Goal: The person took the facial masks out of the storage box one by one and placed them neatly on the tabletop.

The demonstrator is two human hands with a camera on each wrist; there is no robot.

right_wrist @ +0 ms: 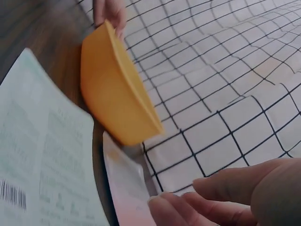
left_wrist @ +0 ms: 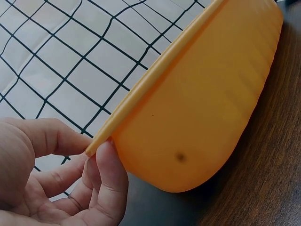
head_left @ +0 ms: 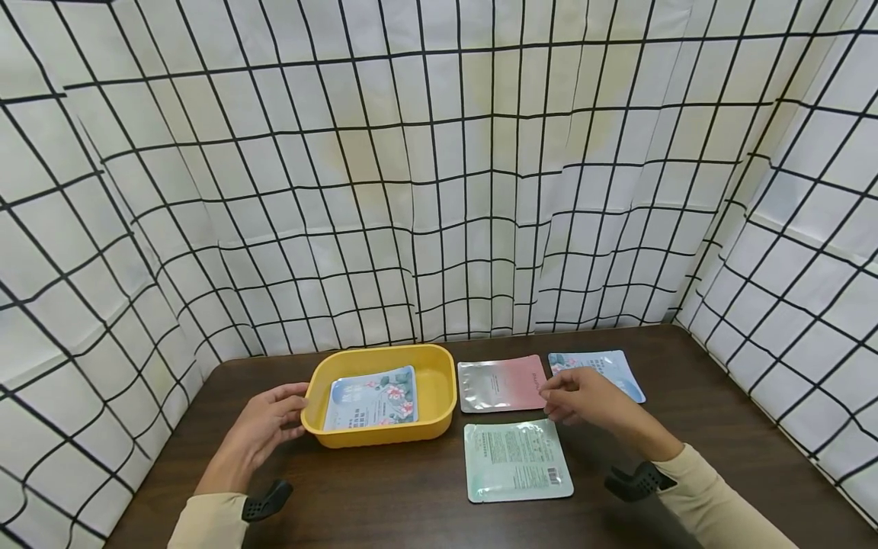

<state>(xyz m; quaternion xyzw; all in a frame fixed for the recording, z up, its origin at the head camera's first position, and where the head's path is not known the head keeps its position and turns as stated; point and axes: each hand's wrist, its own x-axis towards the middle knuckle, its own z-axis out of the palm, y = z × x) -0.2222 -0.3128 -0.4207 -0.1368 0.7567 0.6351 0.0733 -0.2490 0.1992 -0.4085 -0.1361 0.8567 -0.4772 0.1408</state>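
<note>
At the left end of a yellow plastic basket (head_left: pixel 436 381), my left hand (head_left: pixel 269 421) pinches the rim between thumb and fingers, as the left wrist view also shows. Inside the basket lies a blue flowered sachet (head_left: pixel 373 398). My right hand (head_left: pixel 591 398) hovers at the right end of a pink and silver sachet (head_left: pixel 501 383), fingers loosely bent and nothing between them. In the right wrist view, that hand's thumb (right_wrist: pixel 235 181) stands apart from the fingers. A pale green sachet (head_left: pixel 516 461) with printed text and a barcode lies nearer to me.
Another blue sachet (head_left: pixel 610 370) lies behind my right hand, partly covered by it. Everything stands on a dark brown wooden table (head_left: pixel 384 496). White cloth with a black grid (head_left: pixel 446 191) hangs around the table's back and sides.
</note>
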